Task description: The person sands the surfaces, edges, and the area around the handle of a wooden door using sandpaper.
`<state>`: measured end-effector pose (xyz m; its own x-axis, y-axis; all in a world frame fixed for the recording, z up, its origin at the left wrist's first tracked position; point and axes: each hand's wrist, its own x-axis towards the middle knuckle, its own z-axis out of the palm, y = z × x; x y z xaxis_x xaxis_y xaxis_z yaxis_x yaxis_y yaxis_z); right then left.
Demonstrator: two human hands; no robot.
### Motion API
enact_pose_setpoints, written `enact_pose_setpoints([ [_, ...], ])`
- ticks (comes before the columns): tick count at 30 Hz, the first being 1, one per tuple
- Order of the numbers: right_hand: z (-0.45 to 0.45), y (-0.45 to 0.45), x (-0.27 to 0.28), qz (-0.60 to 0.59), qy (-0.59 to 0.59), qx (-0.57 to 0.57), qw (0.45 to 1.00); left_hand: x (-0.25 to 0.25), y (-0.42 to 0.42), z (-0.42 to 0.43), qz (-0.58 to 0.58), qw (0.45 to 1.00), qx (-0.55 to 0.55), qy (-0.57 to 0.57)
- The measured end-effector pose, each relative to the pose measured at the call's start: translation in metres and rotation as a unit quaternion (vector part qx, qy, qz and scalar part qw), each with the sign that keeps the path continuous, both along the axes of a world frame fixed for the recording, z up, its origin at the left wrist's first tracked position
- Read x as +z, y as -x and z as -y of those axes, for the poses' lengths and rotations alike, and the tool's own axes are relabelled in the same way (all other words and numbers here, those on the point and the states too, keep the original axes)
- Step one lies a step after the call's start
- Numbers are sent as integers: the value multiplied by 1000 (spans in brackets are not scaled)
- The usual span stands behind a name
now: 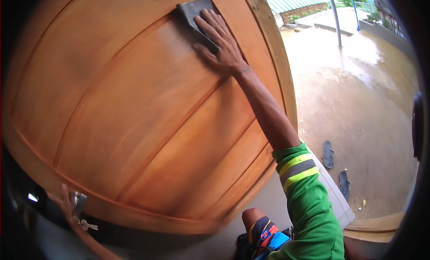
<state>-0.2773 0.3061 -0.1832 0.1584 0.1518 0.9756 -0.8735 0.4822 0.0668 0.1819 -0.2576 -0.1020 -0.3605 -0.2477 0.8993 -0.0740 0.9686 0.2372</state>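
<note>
My sleeve (312,206) is green, banded with two neon-yellow stripes around a grey one. The wooden door (134,94) is orange-brown, with darker and paler streaks; the pad (190,14) is dark grey. My shorts (265,235) mix navy, red and bright blue. The sandals (328,154) are blackish grey, the ground (363,121) muddy brown, the roof (295,0) striped pale green

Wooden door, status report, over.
Right hand flat over dark pad, on door. Left hand open beside handle. Keys hang near handle, well away from pad.
</note>
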Motion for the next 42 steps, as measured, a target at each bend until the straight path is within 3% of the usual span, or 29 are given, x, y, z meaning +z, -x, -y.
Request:
enact_pose_setpoints([
  [2,4,2,3,-14,21,21,999,3,6,-14,-22,999,-15,-46],
  [4,6,-4,0,-15,28,43,999,3,-1,5,8,1000,27,5],
  [5,6,-9,-1,-17,29,53,998,2,-10,41,46,993,70,82],
  [7,5,-12,-16,11,44,130,990,1,-9,43,41,994,68,72],
  [8,7,-14,-22,25,50,170,984,3,1,6,-2,1000,24,-16],
  [10,14,-20,-31,32,57,157,985,5,7,-30,-39,994,-10,-100],
  [15,23,-18,-27,14,60,50,997,8,6,-32,-29,995,0,-91],
  [18,10,-5,-30,20,18,68,997,7,9,-24,-41,997,-12,-59],
  [21,-3,-7,-53,30,-15,48,998,5,9,-43,-46,991,-57,-112],
  [24,7,-13,-56,61,30,42,997,3,11,-51,-52,985,-92,-137],
  [27,14,-15,0,48,74,74,993,5,5,-6,-36,998,-15,-58],
  [30,10,-5,49,11,53,79,995,2,11,-31,-72,988,-63,-124],
  [33,3,-28,-13,162,89,201,962,1,5,-15,-43,991,-58,-110],
  [35,8,-6,-85,116,100,136,979,2,6,-32,-33,991,-43,-123],
  [37,20,-10,-95,134,138,117,974,5,4,-35,-32,993,-34,-109],
  [39,21,-18,-69,129,145,118,974,3,7,-17,-35,997,-35,-66],
  [42,5,-5,49,96,85,148,981,4,6,-13,-48,992,-41,-108],
])
